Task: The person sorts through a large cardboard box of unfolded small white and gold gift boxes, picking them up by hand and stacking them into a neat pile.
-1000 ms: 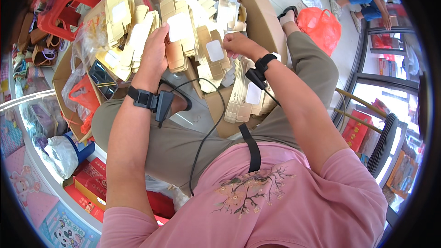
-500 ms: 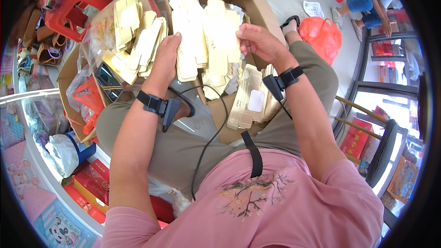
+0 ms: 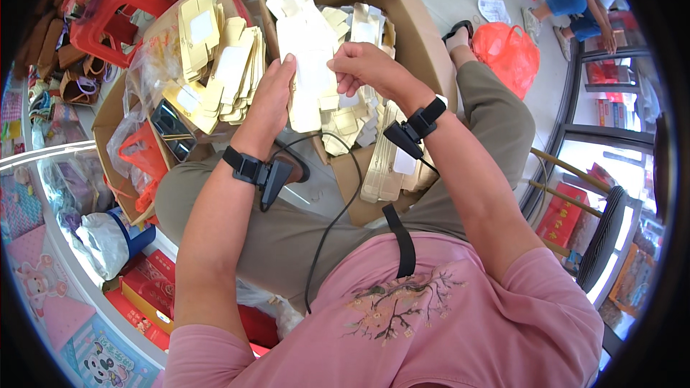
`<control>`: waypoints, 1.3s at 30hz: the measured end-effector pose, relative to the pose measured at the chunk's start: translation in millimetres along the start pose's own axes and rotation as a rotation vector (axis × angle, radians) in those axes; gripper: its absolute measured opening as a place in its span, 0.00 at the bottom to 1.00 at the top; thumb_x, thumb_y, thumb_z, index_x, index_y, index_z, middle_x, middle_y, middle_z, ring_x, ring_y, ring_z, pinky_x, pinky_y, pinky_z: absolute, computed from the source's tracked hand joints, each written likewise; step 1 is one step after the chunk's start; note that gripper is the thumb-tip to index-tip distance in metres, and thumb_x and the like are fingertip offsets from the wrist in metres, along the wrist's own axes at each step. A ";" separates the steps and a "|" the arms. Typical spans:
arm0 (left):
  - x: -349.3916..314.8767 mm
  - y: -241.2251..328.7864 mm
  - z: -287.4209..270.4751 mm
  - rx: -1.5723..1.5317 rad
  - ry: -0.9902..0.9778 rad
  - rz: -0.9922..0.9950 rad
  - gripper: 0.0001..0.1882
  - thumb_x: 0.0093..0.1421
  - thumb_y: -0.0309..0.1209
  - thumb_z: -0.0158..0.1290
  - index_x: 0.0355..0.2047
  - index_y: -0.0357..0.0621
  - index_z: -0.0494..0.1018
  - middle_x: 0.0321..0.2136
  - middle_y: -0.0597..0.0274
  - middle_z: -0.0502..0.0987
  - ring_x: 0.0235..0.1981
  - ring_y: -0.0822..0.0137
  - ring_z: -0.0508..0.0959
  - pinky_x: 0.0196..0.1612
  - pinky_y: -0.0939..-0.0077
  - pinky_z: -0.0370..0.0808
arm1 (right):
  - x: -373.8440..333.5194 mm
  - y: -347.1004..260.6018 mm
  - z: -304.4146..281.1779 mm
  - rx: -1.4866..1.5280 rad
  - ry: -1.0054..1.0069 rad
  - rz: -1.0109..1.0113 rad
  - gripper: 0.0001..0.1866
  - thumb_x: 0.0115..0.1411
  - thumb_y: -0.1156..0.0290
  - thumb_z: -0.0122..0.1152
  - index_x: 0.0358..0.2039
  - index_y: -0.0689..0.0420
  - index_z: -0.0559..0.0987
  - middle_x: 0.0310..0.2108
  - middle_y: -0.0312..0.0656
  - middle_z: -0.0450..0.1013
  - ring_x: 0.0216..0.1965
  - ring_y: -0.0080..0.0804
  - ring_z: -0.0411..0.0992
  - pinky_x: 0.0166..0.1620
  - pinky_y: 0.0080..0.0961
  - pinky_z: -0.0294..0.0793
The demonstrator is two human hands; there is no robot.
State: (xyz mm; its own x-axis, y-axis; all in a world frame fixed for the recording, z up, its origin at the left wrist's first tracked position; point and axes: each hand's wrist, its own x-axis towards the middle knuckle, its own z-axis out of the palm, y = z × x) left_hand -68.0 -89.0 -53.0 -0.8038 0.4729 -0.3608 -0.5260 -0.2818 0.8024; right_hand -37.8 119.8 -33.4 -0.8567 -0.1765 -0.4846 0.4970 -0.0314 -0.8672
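Note:
A bundle of flat, pale gold carton blanks (image 3: pixel 310 50) stands between my hands above an open brown cardboard box. My left hand (image 3: pixel 274 93) closes on the bundle's left edge, thumb upward; most of its fingers are hidden behind the cartons. My right hand (image 3: pixel 366 68) is closed with curled fingers at the bundle's right edge, pinching it. Glare washes out the bundle's face. More folded carton blanks (image 3: pixel 370 25) lie loose in the box behind. Another stack of gold carton blanks (image 3: pixel 394 165) rests at the box's near flap, below my right wrist.
To the left, gold carton blanks (image 3: pixel 233 65) are piled on another box beside a red stool (image 3: pixel 118 11). A red plastic bag (image 3: pixel 507 57) sits on the floor past my right knee. A black cable (image 3: pixel 352 194) loops between my wrists. Another person (image 3: pixel 568 0) is at the far right.
My right hand has moved left, bringing its cartons against those in my left hand. Both sets now form one bundle, and more of the box's contents show on the right.

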 end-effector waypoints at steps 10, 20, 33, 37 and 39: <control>9.6 15.3 -12.4 -0.105 0.162 0.109 0.18 0.72 0.35 0.43 0.52 0.33 0.68 0.47 0.57 0.77 0.48 0.67 0.77 0.53 0.72 0.74 | 31.8 48.8 -34.7 -0.514 0.295 0.104 0.15 0.60 0.61 0.62 0.30 0.61 0.75 0.22 0.39 0.75 0.23 0.25 0.75 0.25 0.23 0.75; 6.2 17.6 -9.1 -0.208 0.188 0.091 0.17 0.70 0.34 0.42 0.50 0.33 0.70 0.47 0.56 0.77 0.48 0.65 0.77 0.52 0.72 0.74 | 54.0 102.6 -36.3 -1.033 0.228 0.252 0.16 0.54 0.60 0.64 0.30 0.64 0.81 0.27 0.50 0.80 0.28 0.40 0.80 0.37 0.35 0.78; 10.6 15.5 -15.5 -0.149 0.184 0.099 0.16 0.70 0.35 0.43 0.47 0.34 0.71 0.44 0.58 0.77 0.45 0.68 0.77 0.49 0.73 0.75 | 28.8 82.9 -44.9 -0.385 0.129 0.191 0.08 0.57 0.68 0.61 0.28 0.58 0.75 0.24 0.38 0.76 0.24 0.26 0.76 0.28 0.22 0.75; 8.1 12.7 -21.5 -0.103 0.199 0.087 0.17 0.71 0.35 0.43 0.49 0.34 0.71 0.45 0.58 0.77 0.46 0.68 0.77 0.50 0.73 0.74 | 5.1 56.0 -46.5 -0.202 0.049 0.129 0.06 0.60 0.69 0.59 0.30 0.55 0.73 0.26 0.34 0.74 0.25 0.22 0.75 0.28 0.21 0.73; 7.4 13.6 -21.7 -0.077 0.211 0.086 0.18 0.71 0.36 0.43 0.52 0.35 0.70 0.47 0.59 0.77 0.48 0.67 0.77 0.52 0.72 0.74 | -7.4 44.3 -54.5 0.005 0.069 0.106 0.07 0.62 0.68 0.60 0.31 0.54 0.72 0.26 0.33 0.73 0.24 0.20 0.74 0.27 0.19 0.73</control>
State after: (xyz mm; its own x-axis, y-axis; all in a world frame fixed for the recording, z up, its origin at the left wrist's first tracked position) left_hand -87.0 -107.4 -55.1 -0.8827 0.2620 -0.3901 -0.4659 -0.3801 0.7990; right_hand -17.0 173.4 -74.5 -0.8068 -0.1113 -0.5803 0.5857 -0.0209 -0.8103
